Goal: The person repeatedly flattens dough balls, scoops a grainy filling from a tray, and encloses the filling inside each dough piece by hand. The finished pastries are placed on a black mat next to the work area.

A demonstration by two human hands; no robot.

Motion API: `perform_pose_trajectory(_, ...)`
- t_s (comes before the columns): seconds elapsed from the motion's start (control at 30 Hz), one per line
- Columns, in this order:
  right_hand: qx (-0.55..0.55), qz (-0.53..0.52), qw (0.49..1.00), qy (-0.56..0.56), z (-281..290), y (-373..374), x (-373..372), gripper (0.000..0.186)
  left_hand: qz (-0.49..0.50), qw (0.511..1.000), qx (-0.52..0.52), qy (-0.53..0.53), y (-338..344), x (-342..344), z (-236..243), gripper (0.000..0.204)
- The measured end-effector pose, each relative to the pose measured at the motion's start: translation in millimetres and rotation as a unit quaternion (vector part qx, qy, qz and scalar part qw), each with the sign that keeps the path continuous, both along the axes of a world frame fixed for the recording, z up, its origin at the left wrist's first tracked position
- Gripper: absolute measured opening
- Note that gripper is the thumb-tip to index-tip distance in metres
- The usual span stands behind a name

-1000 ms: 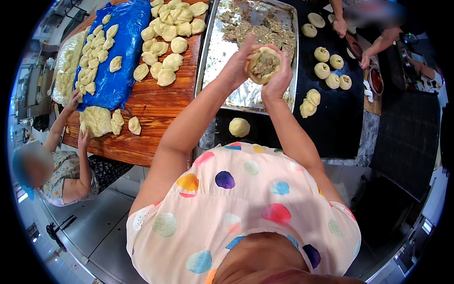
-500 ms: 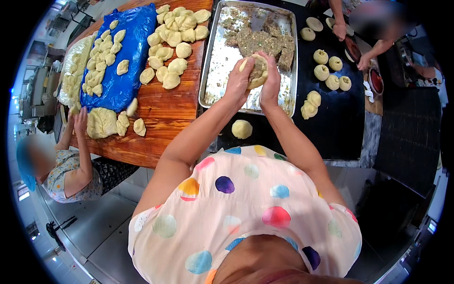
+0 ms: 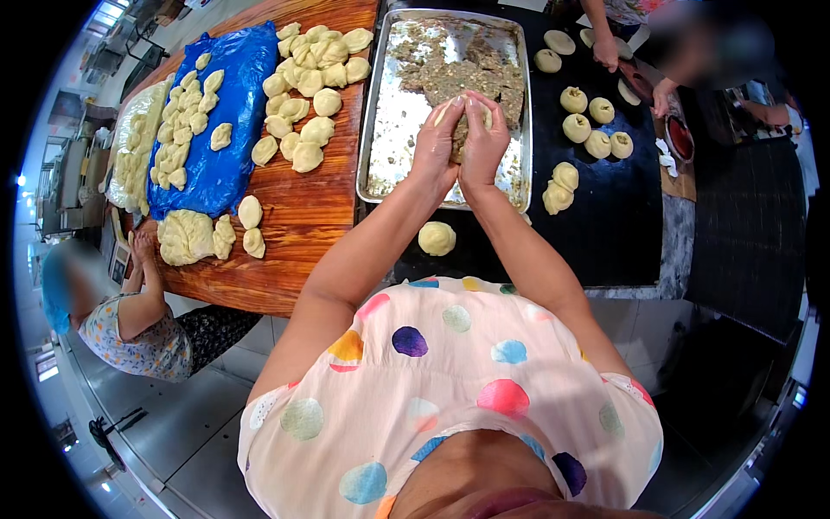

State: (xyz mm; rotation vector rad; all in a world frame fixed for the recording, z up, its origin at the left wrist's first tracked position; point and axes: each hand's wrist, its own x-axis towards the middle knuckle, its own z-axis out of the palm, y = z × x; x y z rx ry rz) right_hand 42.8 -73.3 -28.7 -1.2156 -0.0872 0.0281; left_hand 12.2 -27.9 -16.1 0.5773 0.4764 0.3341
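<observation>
Between my two hands is a filled dough bun (image 3: 486,116), held over the metal tray. Its pale dough rim shows beside my thumbs, and brown filling shows in the gap between my palms. My left hand (image 3: 435,145) is wrapped round one side of it, while my right hand (image 3: 485,149) cups the other, thumbs close together on top. Brown chopped filling (image 3: 471,76) is spread in the far part of the tray (image 3: 402,112). Close to the tray's near edge lies a round dough ball (image 3: 437,239) on the dark surface.
Several formed buns (image 3: 596,144) and a dough piece (image 3: 560,189) lie on the dark surface at right. Dough pieces (image 3: 316,56) cover part of the wooden table (image 3: 303,216), beside blue plastic (image 3: 233,112). One co-worker (image 3: 130,333) is at left; another's hand (image 3: 605,54) works at upper right.
My hands have closed further round the bun, covering more of it, and my thumbs have drawn together. At left, the co-worker's hands moved lower, and a small dough piece now lies in a different spot.
</observation>
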Motion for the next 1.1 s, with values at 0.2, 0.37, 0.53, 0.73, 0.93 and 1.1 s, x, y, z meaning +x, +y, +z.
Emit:
perform_pose_trajectory(0.2,-0.076,-0.014,0.996,-0.052,-10.3,-8.3,0.3,0.02,0.006,0.999,0.047,-0.009,-8.4,1.0,-18.9,0.026)
perform_pose_trajectory(0.37,-0.044,0.243,0.965,-0.087,-13.2,-42.0,10.6,0.035,-0.083,0.994,0.066,-0.001,23.9,-19.8,-25.9,0.035)
perform_pose_trajectory(0.53,-0.179,0.175,0.96,-0.122,-36.6,-47.6,14.4,0.039,-0.051,0.949,0.293,0.106,-13.1,-13.7,-51.7,0.041)
perform_pose_trajectory(0.73,-0.184,0.143,0.965,-0.123,-35.1,-26.9,-4.1,0.034,0.01,0.905,0.397,0.151,-7.5,-14.4,-56.9,0.05)
perform_pose_trajectory(0.93,0.053,0.184,0.973,0.132,-40.5,-13.2,11.5,0.044,-0.153,0.975,-0.132,-0.096,34.0,-19.5,-67.6,0.053)
perform_pose_trajectory(1.1,-0.151,0.131,0.977,-0.077,-71.7,-9.7,-24.6,0.021,0.116,0.992,-0.048,0.025,-15.9,-14.7,-130.7,0.034)
